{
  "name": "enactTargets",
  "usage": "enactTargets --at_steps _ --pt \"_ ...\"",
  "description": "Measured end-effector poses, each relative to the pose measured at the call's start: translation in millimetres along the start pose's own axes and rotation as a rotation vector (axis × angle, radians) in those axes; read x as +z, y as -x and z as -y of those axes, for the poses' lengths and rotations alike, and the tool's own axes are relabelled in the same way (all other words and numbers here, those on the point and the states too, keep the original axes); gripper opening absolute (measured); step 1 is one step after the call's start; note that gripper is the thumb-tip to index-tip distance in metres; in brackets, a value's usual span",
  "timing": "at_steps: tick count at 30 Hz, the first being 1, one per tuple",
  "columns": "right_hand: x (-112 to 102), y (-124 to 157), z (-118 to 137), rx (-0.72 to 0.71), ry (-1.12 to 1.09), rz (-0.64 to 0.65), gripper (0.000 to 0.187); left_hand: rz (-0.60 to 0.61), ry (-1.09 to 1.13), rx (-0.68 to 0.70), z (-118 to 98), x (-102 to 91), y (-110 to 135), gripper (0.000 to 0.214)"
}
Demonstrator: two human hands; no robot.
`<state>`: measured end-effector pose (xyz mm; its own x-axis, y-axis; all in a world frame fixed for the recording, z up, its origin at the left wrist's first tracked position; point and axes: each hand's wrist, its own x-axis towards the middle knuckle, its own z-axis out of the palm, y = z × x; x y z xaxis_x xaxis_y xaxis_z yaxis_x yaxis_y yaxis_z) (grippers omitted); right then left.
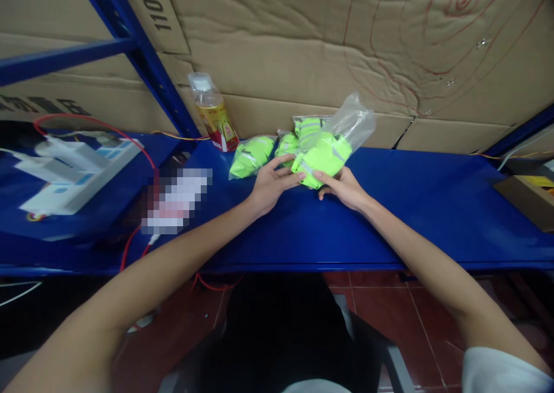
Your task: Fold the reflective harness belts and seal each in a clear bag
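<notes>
A folded neon-yellow reflective vest (325,153) with grey strips is held up over the blue table, a clear plastic bag (360,119) around or behind its upper right. My right hand (346,188) grips its lower right edge, thumb on the front. At its left edge is my left hand (272,185), thumb against the front and fingers reaching partly behind it. Just behind, more neon bundles in clear bags lie on the table: one left bundle (253,155), a small one (286,143) partly hidden by the held vest, and a back one (309,126).
A bottle with a yellow and red label (216,122) stands against the cardboard wall (268,47). Left are a white power strip (82,176), red cable and a blurred-out item (177,199). An open cardboard box (526,199) sits at the right edge of the blue table (433,208).
</notes>
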<state>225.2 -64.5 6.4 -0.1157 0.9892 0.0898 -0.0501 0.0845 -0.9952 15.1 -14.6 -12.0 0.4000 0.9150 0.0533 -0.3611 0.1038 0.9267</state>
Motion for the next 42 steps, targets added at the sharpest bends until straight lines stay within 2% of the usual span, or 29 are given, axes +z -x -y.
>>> enactTargets --at_steps 5,9,12,14,16,18,21,23,25,26,28,29,30,31,34,37,40,42 --pt "-5 2 9 0.144 -0.116 0.079 0.051 0.073 -0.041 0.098 4 0.4 1 0.098" --pt "-3 3 9 0.21 -0.177 0.148 0.052 0.065 -0.196 0.168 9 -1.8 -3 0.09" --pt "2 5 8 0.244 -0.168 0.223 0.049 0.029 -0.325 0.284 12 -5.5 -8 0.083" --pt "4 7 8 0.251 -0.147 0.251 0.048 0.001 -0.401 0.357 13 -7.8 -9 0.086" --pt "4 9 8 0.244 -0.079 0.235 0.049 0.033 -0.484 0.389 11 -9.4 -5 0.094" --pt "1 10 9 0.21 0.038 0.195 0.052 0.117 -0.593 0.417 7 -10.0 1 0.096" --pt "-5 10 9 0.096 0.166 0.13 0.05 0.25 -0.752 0.509 -2 -9.2 12 0.085" --pt "-6 10 10 0.043 0.198 0.11 0.048 0.256 -0.782 0.601 -5 -7.7 15 0.072" --pt "-4 10 11 0.009 0.22 0.073 0.057 0.178 -0.742 0.699 -5 -5.9 15 0.058" --pt "-2 10 11 -0.023 0.223 0.036 0.071 0.125 -0.708 0.727 -4 -5.2 14 0.052" --pt "3 12 13 -0.121 0.24 -0.04 0.103 0.032 -0.64 0.723 0 -4.1 12 0.046" --pt "4 14 13 -0.176 0.269 -0.064 0.113 -0.003 -0.617 0.699 2 -3.9 11 0.045" --pt "5 15 13 -0.225 0.318 -0.07 0.115 -0.028 -0.605 0.676 3 -3.8 11 0.044" --pt "5 16 12 -0.265 0.381 -0.065 0.11 -0.041 -0.603 0.661 4 -3.9 11 0.042" --pt "4 17 7 -0.33 0.506 -0.048 0.079 -0.017 -0.622 0.675 5 -4.1 13 0.036" --pt "4 13 1 -0.34 0.4 -0.077 0.065 0.035 -0.671 0.701 3 -3.6 19 0.04" --pt "2 8 5 -0.325 0.231 -0.167 0.065 0.075 -0.744 0.698 -1 -2.4 23 0.065" --pt "0 6 13 -0.288 0.116 -0.208 0.065 0.029 -0.797 0.732 -6 -1.8 24 0.085"
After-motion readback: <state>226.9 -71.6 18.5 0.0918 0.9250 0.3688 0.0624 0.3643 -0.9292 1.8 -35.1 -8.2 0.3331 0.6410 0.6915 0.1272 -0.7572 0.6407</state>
